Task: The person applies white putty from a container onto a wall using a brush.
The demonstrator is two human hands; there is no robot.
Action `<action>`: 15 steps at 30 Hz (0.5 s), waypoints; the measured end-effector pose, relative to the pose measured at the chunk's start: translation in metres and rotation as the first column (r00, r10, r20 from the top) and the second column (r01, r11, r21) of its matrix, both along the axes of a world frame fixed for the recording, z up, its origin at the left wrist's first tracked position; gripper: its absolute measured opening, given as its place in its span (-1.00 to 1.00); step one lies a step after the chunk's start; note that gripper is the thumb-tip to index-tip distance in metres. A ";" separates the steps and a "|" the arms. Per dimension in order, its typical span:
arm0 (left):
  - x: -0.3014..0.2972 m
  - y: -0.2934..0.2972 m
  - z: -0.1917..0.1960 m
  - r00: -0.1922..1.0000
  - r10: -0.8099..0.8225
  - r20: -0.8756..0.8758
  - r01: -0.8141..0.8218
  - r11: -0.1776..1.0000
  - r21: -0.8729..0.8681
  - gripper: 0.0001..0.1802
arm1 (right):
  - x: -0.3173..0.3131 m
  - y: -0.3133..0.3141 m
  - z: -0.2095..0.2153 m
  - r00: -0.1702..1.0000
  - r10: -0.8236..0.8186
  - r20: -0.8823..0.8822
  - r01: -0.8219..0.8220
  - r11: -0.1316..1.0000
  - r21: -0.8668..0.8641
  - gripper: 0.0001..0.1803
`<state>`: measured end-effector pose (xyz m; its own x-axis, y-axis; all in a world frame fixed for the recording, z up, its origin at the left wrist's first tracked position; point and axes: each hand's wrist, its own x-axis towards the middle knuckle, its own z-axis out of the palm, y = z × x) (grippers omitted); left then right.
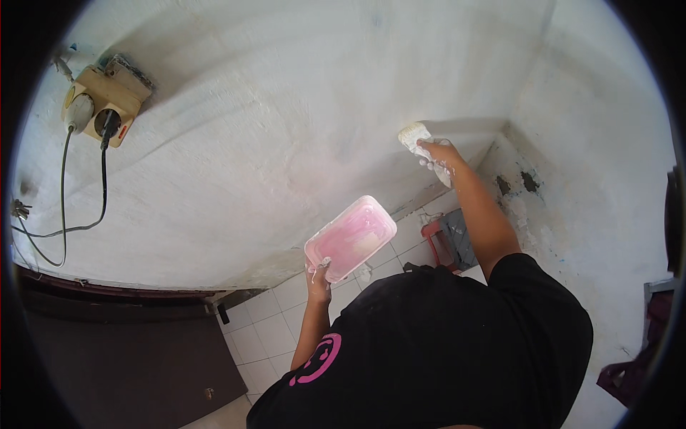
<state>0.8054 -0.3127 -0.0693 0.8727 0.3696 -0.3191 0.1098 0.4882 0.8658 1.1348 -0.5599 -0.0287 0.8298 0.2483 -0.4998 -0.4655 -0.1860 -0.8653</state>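
A white-smeared paintbrush (pixel 414 136) is gripped by its handle in my right hand (pixel 441 157), its wide bristles pointing up and left at the pale wall (pixel 300 107). Whether the bristles touch the wall I cannot tell. White paint coats several of my right fingers. My left hand (pixel 319 279) holds a shallow pink tray (pixel 354 239) by its near left corner, thumb over the rim. Pinkish-white paint is smeared across the tray's inside, and white flecks stick to the left thumb.
A beige power socket (pixel 107 104) with two plugs and hanging cables (pixel 66 193) is on the wall at upper left. A dark brown panel (pixel 128 357) stands lower left. White floor tiles (pixel 275 332) lie below. A grey and red object (pixel 454 239) sits by the corner, near chipped wall patches (pixel 529 182).
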 end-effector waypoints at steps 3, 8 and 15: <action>-0.003 0.000 -0.006 0.999 0.016 0.035 -0.016 1.000 -0.012 -0.36 | 0.002 0.008 0.038 0.998 -0.044 0.039 0.046 0.997 -0.057 -0.72; -0.007 -0.008 -0.001 0.999 0.047 0.005 -0.047 0.999 0.009 -0.36 | 0.013 0.009 0.088 0.968 -0.017 0.249 0.005 0.999 0.050 -0.58; -0.013 -0.007 -0.020 0.996 0.054 0.070 -0.060 0.994 0.090 -0.43 | -0.002 -0.007 -0.026 0.978 0.206 0.020 -0.185 0.912 -0.366 -0.60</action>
